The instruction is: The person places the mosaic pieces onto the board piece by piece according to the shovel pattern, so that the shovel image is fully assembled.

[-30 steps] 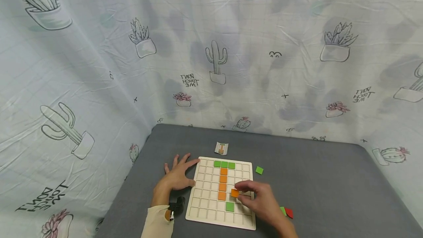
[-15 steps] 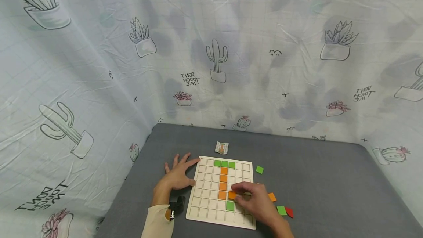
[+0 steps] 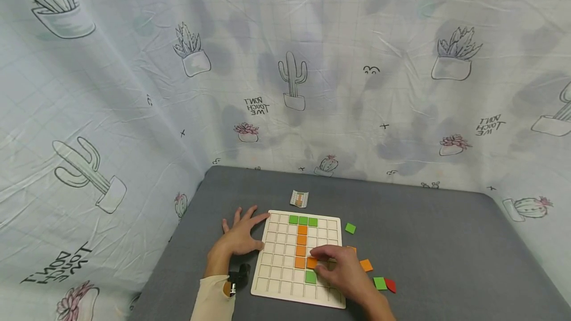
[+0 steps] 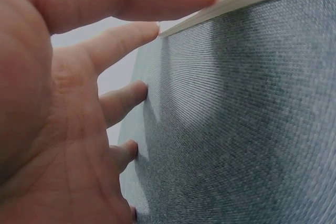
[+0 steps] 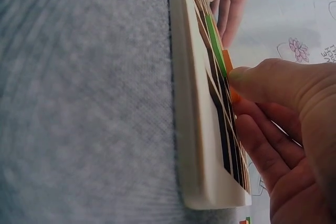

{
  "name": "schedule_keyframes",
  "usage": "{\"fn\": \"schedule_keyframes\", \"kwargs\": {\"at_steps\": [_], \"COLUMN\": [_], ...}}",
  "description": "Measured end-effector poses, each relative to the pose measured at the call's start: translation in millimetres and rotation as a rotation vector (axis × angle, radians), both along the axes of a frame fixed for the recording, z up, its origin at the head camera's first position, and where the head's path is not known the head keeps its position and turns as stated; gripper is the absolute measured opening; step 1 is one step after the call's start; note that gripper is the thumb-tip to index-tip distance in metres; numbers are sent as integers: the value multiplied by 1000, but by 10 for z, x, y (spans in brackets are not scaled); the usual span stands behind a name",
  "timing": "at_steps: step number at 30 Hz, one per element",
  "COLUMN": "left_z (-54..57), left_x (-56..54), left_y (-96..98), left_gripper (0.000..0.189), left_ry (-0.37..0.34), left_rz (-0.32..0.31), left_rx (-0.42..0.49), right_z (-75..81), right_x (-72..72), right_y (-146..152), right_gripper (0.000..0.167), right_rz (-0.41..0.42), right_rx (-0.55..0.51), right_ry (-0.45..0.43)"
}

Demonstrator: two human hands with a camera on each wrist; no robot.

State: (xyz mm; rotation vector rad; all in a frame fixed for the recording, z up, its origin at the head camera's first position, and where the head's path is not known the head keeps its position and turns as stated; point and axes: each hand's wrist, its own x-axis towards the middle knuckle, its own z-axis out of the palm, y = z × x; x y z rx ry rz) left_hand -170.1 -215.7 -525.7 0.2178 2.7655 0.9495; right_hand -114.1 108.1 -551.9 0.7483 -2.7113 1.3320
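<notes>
A pale grid board (image 3: 296,303) lies on the grey table. My left hand (image 3: 241,237) spreads its fingers beside it, with thumb and index fingertip touching its left edge, as the left wrist view (image 4: 79,93) also shows. With thumb and fingers, my right hand (image 3: 343,269) pinches an orange square tile (image 3: 311,263). That tile is at the cell right of the lowest tile in an orange column (image 3: 301,240); whether it lies flat is unclear. Three green tiles (image 3: 303,221) form a row above the column. Another green tile (image 3: 311,277) sits just below the pinched one.
Right of the board lie a loose green tile (image 3: 350,228), an orange tile (image 3: 366,265), another green tile (image 3: 379,283) and a red piece (image 3: 390,286). One more orange tile is partly hidden behind the right hand. A small pattern card (image 3: 299,199) lies beyond the board.
My right hand has shifted slightly left with the orange tile, bringing it beside the column's lowest tile. Loose orange tiles have come into sight behind that hand. The left hand stays still.
</notes>
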Motion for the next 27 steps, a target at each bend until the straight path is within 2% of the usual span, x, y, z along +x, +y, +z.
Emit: {"fn": "schedule_keyframes", "kwargs": {"at_steps": [16, 20, 27], "left_z": [-29, -36, -13], "left_x": [-5, -8, -7], "left_y": [5, 3, 5], "left_gripper": [88, 88, 87], "left_ry": [-6, 1, 5], "left_rz": [6, 4, 1], "left_rx": [-4, -2, 8], "right_z": [40, 37, 12], "right_x": [-1, 16, 44], "right_y": [-15, -19, 15], "right_gripper": [32, 33, 32], "right_rz": [-2, -17, -27], "right_rx": [69, 66, 2], "right_ry": [-54, -36, 27]}}
